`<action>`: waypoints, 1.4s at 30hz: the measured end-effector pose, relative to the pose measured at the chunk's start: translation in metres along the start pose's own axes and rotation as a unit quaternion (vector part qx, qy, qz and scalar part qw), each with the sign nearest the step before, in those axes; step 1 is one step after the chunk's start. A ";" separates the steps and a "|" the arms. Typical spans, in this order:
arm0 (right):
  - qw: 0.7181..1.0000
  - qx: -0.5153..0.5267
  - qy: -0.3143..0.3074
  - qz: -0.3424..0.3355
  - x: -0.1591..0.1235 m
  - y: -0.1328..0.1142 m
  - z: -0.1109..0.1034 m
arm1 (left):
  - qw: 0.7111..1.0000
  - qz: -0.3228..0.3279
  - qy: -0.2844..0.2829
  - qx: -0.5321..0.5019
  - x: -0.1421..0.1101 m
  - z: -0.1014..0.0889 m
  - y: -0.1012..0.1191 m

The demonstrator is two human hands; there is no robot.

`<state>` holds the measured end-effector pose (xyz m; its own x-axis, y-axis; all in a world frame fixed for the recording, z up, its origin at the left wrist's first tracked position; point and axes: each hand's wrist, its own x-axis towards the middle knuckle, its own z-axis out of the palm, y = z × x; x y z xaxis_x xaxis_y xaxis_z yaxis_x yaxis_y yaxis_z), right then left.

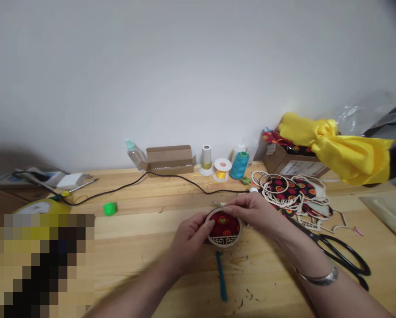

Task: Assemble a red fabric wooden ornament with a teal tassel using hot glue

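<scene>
A round, pale wooden frame (224, 243) backed with dark red patterned fabric (221, 227) is held up just over the wooden table, with a fretwork pattern across its lower part. My left hand (191, 238) grips its left rim, thumb on the front. At the top right, my right hand (252, 213) pinches the rim between thumb and fingers. A small pale bit sticks up at the top edge, too small to name. Below the frame lies a slim teal-handled tool (221, 277) among dark scraps. Large black-handled scissors (345, 256) lie by my right forearm, which partly covers them.
Wooden cutouts and patterned fabric pieces (293, 194) are heaped at right, before a cardboard box (287, 161) with yellow cloth (346, 150). Thread spools (239, 165), an open carton (169, 160) and a spray bottle (134, 154) line the wall. A black cable (178, 176) crosses the table near a green cap (109, 209).
</scene>
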<state>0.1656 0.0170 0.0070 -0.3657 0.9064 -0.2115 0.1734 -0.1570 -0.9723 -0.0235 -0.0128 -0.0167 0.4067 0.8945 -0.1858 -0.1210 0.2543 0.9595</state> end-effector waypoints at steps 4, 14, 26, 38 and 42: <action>0.997 -0.040 0.018 -0.058 -0.002 -0.002 0.003 | 0.995 0.067 0.006 0.077 -0.005 -0.004 -0.001; 0.985 -0.126 0.071 -0.097 -0.003 -0.004 0.010 | 0.994 0.071 -0.018 0.078 -0.003 -0.009 -0.003; 0.997 -0.036 0.070 -0.012 0.004 0.007 0.011 | 0.994 -0.022 -0.032 -0.104 0.001 -0.003 -0.008; 0.998 0.003 0.063 0.006 0.004 0.004 0.010 | 0.996 0.065 -0.049 0.022 -0.001 -0.010 -0.007; 0.998 0.005 0.063 0.005 0.004 0.004 0.011 | 0.997 0.047 -0.047 0.026 0.000 -0.010 -0.003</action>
<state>0.1550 0.0162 0.0014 -0.2459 0.9468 -0.2075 0.1679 -0.1692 -0.9712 -0.0325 -0.0101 -0.0221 0.4800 0.8740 -0.0757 -0.1162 0.1488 0.9820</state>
